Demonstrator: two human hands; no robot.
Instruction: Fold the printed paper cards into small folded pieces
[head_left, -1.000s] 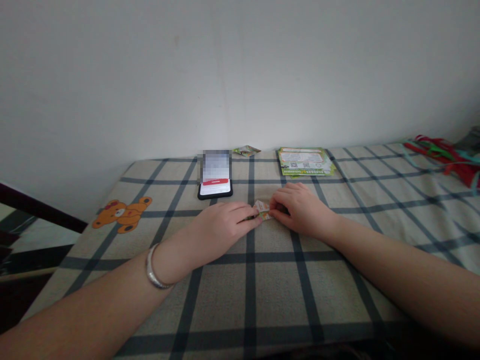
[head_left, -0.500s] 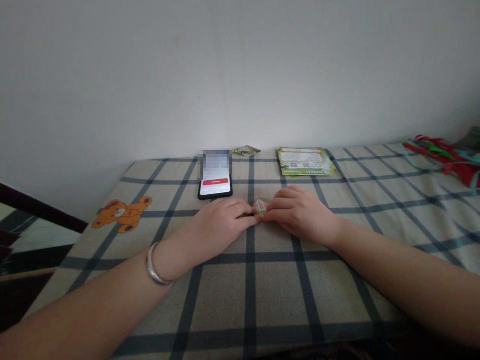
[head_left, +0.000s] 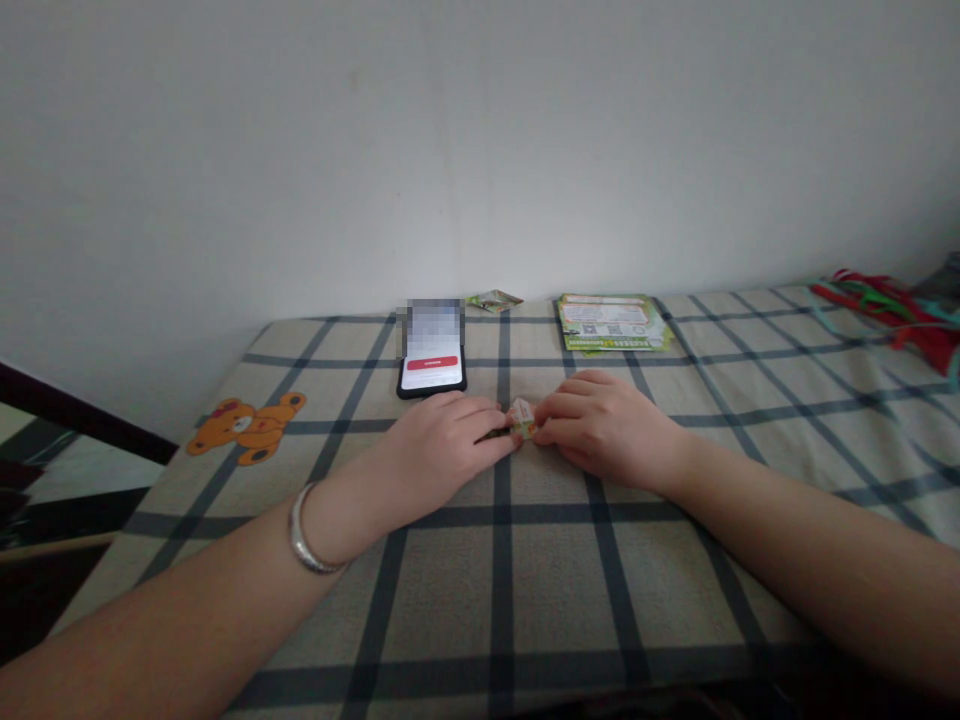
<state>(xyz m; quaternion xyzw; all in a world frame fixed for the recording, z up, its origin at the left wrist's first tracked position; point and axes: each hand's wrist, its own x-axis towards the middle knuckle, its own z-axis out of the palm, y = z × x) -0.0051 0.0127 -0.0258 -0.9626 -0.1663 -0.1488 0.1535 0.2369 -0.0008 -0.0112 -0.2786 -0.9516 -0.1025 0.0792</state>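
A small folded piece of printed paper (head_left: 522,418) lies on the checked cloth (head_left: 555,580) in the middle of the view. My left hand (head_left: 439,450) rests knuckles up on the cloth, its fingertips pressed on the paper's left side. My right hand (head_left: 600,425) comes from the right, its fingers curled and pinching the paper's right side. Both hands hide most of the paper. A silver bangle (head_left: 304,530) sits on my left wrist.
A phone (head_left: 431,350) with a lit screen lies just beyond my left hand. A stack of green printed sheets (head_left: 611,323) and a small folded paper piece (head_left: 493,299) lie near the wall. Red and green ribbons (head_left: 892,305) lie far right. A bear print (head_left: 244,425) marks the cloth's left.
My right fingers have closed in over the paper, so less of it shows than a second ago. Both hands stay in place.
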